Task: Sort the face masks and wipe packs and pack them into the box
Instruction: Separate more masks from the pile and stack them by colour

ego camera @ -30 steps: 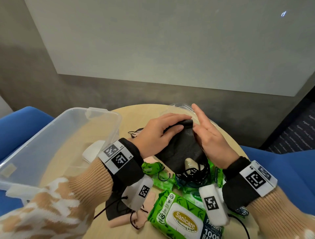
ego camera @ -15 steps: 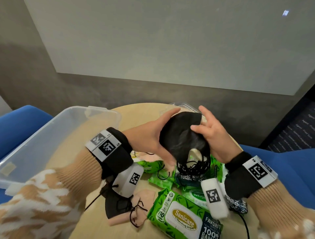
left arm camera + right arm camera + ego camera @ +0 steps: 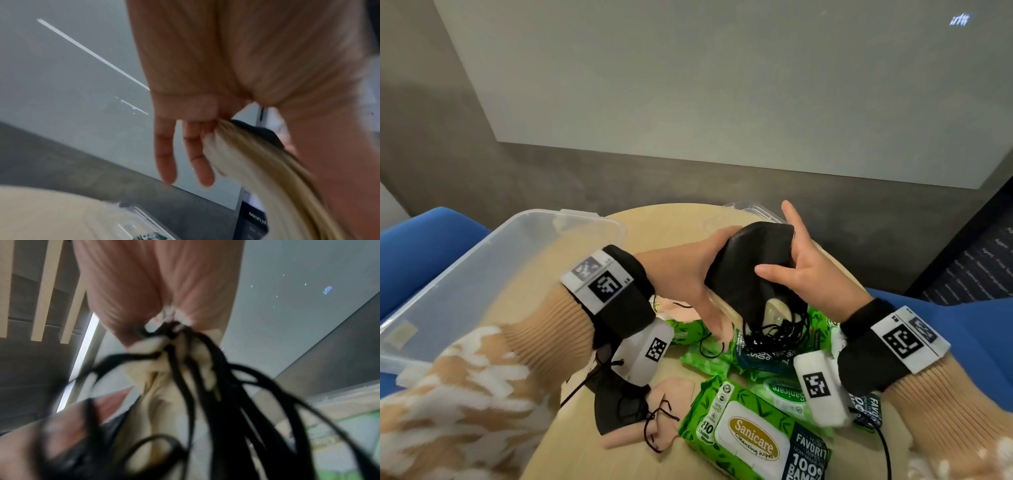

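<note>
Since the earlier frame, the stack of black face masks [image 3: 753,270] is lifted higher above the round table [image 3: 664,222] and tilted upright, ear loops [image 3: 777,334] dangling. Nearest, a Sanicare wipe pack [image 3: 753,442] and a loose black mask [image 3: 619,407] are laid on the table. Farther off, the stack is gripped between the left hand [image 3: 688,274] and right hand [image 3: 815,274], whose index finger is held straight up, beside the clear plastic box [image 3: 517,260].

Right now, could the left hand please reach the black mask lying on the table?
Probably not yet: the left hand holds a mask stack, though the black mask lies uncovered below its wrist.
</note>
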The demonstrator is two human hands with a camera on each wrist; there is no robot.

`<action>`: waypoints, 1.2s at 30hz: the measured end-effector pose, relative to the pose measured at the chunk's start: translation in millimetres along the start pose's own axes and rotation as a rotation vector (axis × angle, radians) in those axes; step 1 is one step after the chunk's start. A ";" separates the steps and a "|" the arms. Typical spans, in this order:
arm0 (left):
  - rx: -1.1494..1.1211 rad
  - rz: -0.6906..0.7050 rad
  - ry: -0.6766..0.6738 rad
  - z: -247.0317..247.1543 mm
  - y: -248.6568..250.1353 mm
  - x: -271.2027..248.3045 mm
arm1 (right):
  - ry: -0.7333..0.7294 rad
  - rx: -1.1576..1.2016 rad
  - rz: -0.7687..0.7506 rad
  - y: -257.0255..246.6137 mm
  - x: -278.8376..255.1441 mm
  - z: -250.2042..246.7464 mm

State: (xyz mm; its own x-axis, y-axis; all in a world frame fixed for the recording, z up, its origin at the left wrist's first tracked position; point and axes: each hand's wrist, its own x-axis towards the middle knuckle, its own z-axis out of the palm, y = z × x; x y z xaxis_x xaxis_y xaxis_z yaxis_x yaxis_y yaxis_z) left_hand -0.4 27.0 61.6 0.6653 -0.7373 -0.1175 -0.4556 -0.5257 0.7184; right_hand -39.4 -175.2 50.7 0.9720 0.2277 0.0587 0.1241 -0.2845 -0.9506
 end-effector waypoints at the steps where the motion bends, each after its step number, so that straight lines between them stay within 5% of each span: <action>1: -0.133 -0.008 -0.025 -1.8 -0.1 -2.0 | -0.017 -0.021 -0.015 -0.4 -0.9 -0.3; 7: -0.264 0.143 0.364 14.5 5.1 -0.7 | -0.011 0.003 -0.042 4.6 -3.4 11.2; 13: -0.503 0.212 0.514 15.3 -4.0 -11.8 | -0.013 -0.068 0.133 41.2 -19.7 26.2; 18: -0.403 0.138 0.398 19.9 -11.2 -16.4 | 0.222 0.241 0.155 55.7 -14.4 25.2; 21: -0.370 0.054 0.412 19.5 -17.6 -17.3 | 0.268 0.221 0.206 59.8 -15.6 21.3; 27: -0.313 0.001 0.385 17.7 -17.6 -19.8 | -0.042 0.011 0.220 43.4 -27.5 11.9; 32: -0.267 -0.004 0.213 18.8 -9.3 -18.0 | 0.008 -0.047 0.074 17.7 -19.2 18.4; 36: -0.360 0.049 0.257 23.3 -6.7 -13.5 | 0.057 0.035 0.038 22.0 -7.8 26.4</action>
State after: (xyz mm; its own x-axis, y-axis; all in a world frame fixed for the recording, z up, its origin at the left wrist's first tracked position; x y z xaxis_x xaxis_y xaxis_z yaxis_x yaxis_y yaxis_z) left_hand -20.1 30.6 42.4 0.7942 -0.6042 0.0646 -0.2857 -0.2774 0.9173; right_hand -49.5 -158.7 21.3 0.9858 0.1633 0.0386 0.0806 -0.2592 -0.9625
